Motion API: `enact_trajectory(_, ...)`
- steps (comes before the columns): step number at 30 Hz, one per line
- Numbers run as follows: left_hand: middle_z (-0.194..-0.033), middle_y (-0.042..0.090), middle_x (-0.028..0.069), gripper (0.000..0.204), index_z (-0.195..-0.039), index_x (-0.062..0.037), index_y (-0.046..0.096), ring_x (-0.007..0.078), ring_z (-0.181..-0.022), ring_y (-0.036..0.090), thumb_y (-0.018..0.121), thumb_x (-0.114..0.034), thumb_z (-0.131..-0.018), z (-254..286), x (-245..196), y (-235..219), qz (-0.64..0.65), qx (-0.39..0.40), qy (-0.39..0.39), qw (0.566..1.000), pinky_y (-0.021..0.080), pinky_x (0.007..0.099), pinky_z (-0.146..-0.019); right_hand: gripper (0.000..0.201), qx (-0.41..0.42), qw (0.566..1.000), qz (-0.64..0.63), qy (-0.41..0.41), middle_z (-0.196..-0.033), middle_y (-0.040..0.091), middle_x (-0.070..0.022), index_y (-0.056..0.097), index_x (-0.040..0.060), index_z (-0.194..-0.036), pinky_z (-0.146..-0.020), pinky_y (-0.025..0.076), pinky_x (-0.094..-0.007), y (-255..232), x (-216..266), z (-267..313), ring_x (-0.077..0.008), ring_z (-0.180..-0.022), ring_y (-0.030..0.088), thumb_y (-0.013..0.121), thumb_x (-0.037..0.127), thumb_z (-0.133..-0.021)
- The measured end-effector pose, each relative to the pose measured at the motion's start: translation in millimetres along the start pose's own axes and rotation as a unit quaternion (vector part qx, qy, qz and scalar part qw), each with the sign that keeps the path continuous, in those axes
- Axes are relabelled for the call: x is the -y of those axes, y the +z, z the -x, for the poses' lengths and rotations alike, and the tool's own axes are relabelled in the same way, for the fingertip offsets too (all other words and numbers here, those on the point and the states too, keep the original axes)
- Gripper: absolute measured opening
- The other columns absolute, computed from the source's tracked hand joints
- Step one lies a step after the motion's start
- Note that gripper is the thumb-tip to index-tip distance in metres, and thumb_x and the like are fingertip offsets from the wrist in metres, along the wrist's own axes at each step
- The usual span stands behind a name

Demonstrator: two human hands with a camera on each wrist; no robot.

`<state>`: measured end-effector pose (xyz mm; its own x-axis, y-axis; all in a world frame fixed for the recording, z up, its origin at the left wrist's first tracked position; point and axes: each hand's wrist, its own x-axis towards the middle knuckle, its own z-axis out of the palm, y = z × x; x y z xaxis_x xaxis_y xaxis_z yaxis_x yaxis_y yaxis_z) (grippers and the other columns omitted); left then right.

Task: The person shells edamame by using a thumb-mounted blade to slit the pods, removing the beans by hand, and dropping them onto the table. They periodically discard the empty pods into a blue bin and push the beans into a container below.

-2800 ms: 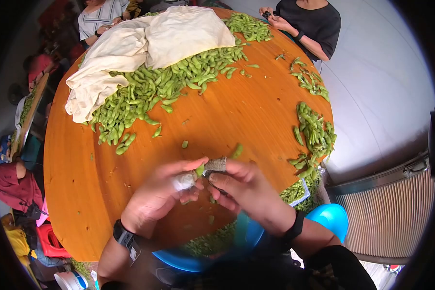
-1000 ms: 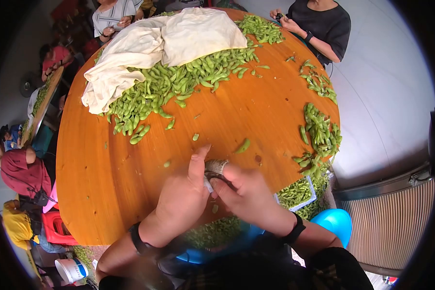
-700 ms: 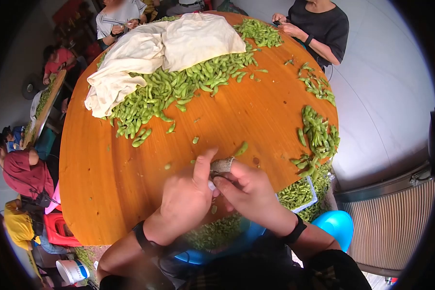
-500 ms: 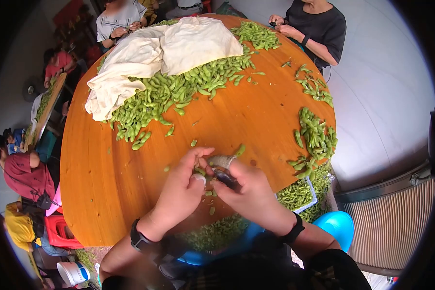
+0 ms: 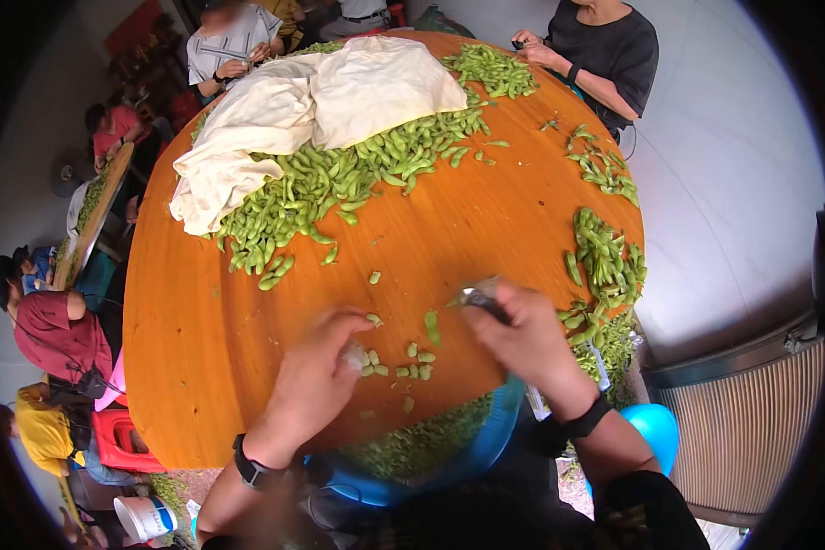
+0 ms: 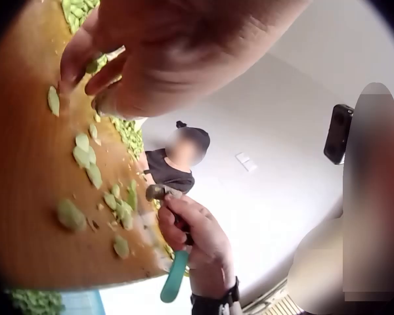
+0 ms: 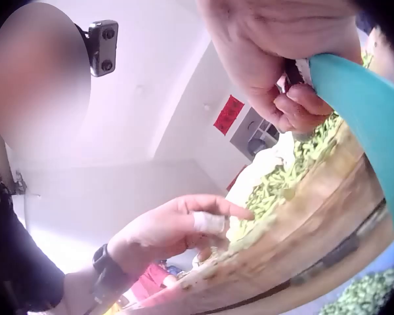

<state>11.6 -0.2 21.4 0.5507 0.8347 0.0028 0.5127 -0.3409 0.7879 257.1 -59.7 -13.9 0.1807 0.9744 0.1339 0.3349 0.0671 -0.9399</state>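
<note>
Gripping a seemingly metal tool (image 5: 488, 305), right hand (image 5: 533, 337), oval beans (image 5: 414, 371).

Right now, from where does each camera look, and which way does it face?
Head: head-worn, facing forward and down at the table; left hand, right hand show.
Left wrist: worn there, facing its hand, with the right hand beyond.
Right wrist: worn there, facing its hand, with the left hand beyond.
Wrist views share both hands.

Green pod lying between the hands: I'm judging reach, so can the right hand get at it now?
Likely yes: bare tabletop lies between the right hand and the uncovered green pod, though gripping the teal-handled tool could hinder its fingers.
</note>
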Motion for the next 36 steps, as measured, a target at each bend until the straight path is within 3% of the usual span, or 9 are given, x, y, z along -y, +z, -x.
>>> enact_trajectory(1, -0.112, 0.062, 0.0124, 0.031, -0.112, -0.0039, 0.061, 0.0275, -0.076, 0.065, 0.051, 0.004, -0.084, -0.9, 4.9, -4.1, -0.193, -0.044, 0.083, 0.977, 0.052, 0.0342, -0.066, 0.011, 0.006, 0.999, 0.027, 0.016, -0.073, 0.061, -0.0062, 0.062, 0.0001, -0.094, -0.062, 0.047, -0.0286, -11.4, 3.2, -2.0, -0.0105, -0.065, 0.055, 0.063, 0.009, -0.088)
enact_trajectory(2, -0.103, 0.062, 0.0160, 0.022, -0.104, -0.0029, 0.064, 0.0368, -0.084, 0.062, 0.058, -0.002, -0.083, -5.8, 6.3, -7.4, -0.241, -0.066, 0.033, 0.968, 0.051, 0.0406, -0.071, 0.011, -0.016, 1.000, 0.020, -0.008, -0.075, 0.060, -0.0057, 0.062, -0.0002, -0.098, -0.061, 0.047, -0.0280, -14.7, -8.4, -3.7, -0.0103, -0.065, 0.055, 0.060, 0.007, -0.090)
enact_trajectory(5, -0.096, 0.063, 0.0153, 0.019, -0.102, -0.0036, 0.065, 0.0360, -0.088, 0.062, 0.062, -0.006, -0.084, -36.8, 18.6, -17.5, -0.333, -0.143, 0.034, 0.931, 0.051, 0.0425, -0.075, 0.017, -0.017, 0.992, -0.070, 0.103, -0.073, 0.057, -0.0032, 0.062, 0.0010, -0.108, -0.061, 0.048, -0.0268, -24.3, -0.9, -1.6, -0.0092, -0.066, 0.054, 0.056, 0.005, -0.092)
enact_trajectory(12, -0.096, 0.063, 0.0145, 0.016, -0.097, -0.0039, 0.066, 0.0353, -0.080, 0.064, 0.065, -0.008, -0.082, -92.3, 57.4, -18.1, -0.324, -0.164, 0.034, 0.931, 0.052, 0.0434, -0.074, 0.027, 0.098, 0.983, -0.063, 0.139, -0.073, 0.056, 0.0010, 0.059, 0.0065, -0.122, -0.050, 0.045, -0.0211, -18.5, 14.7, -2.6, -0.0046, -0.055, 0.051, 0.050, 0.009, -0.097)
enact_trajectory(15, -0.090, 0.067, 0.0108, 0.020, -0.103, -0.0040, 0.066, 0.0256, -0.074, 0.066, 0.069, -0.005, -0.082, -78.7, 40.0, -16.7, -0.219, -0.152, 0.040, 0.963, 0.052, 0.0347, -0.065, 0.027, 0.114, 0.977, -0.125, 0.131, -0.074, 0.057, 0.0011, 0.059, 0.0084, -0.123, -0.047, 0.044, -0.0210, -3.8, 20.2, -9.1, -0.0044, -0.052, 0.051, 0.051, 0.011, -0.097)
enact_trajectory(16, -0.090, 0.068, 0.0091, 0.022, -0.105, -0.0032, 0.066, 0.0202, -0.073, 0.066, 0.069, -0.003, -0.083, -70.5, 32.2, -12.8, -0.023, -0.114, -0.024, 0.993, 0.052, 0.0299, -0.063, 0.022, 0.124, 0.975, -0.128, 0.130, -0.074, 0.058, 0.0010, 0.061, 0.0074, -0.117, -0.046, 0.044, -0.0213, 1.2, 23.7, -11.9, -0.0049, -0.053, 0.053, 0.052, 0.013, -0.097)
enact_trajectory(20, -0.102, 0.067, 0.0060, 0.029, -0.115, -0.0013, 0.064, 0.0117, -0.088, 0.065, 0.060, 0.007, -0.087, -47.1, 4.7, 1.6, 0.328, 0.003, -0.057, 0.943, 0.052, 0.0216, -0.067, 0.015, 0.167, 0.958, -0.183, 0.142, -0.075, 0.060, 0.0010, 0.063, 0.0046, -0.101, -0.044, 0.044, -0.0220, 22.4, 28.1, -24.4, -0.0054, -0.055, 0.057, 0.051, 0.014, -0.098)
enact_trajectory(27, -0.105, 0.068, 0.0070, 0.034, -0.124, -0.0048, 0.062, 0.0137, -0.088, 0.066, 0.058, 0.003, -0.092, -43.2, 16.3, 15.3, 0.319, 0.052, 0.004, 0.946, 0.054, 0.0235, -0.073, 0.016, 0.171, 0.942, -0.237, 0.164, -0.076, 0.060, 0.0016, 0.063, 0.0043, -0.100, -0.043, 0.041, -0.0198, 26.5, 31.1, -16.8, -0.0043, -0.053, 0.055, 0.052, 0.015, -0.099)
enact_trajectory(36, -0.099, 0.068, 0.0064, 0.029, -0.123, -0.0054, 0.063, 0.0145, -0.085, 0.066, 0.057, -0.003, -0.095, -37.9, 20.0, 10.6, 0.420, 0.099, -0.069, 0.899, 0.054, 0.0249, -0.075, 0.013, 0.153, 0.938, -0.264, 0.164, -0.074, 0.059, 0.0023, 0.063, 0.0053, -0.102, -0.047, 0.039, -0.0185, 34.7, 35.5, -8.1, -0.0032, -0.052, 0.051, 0.051, 0.009, -0.099)
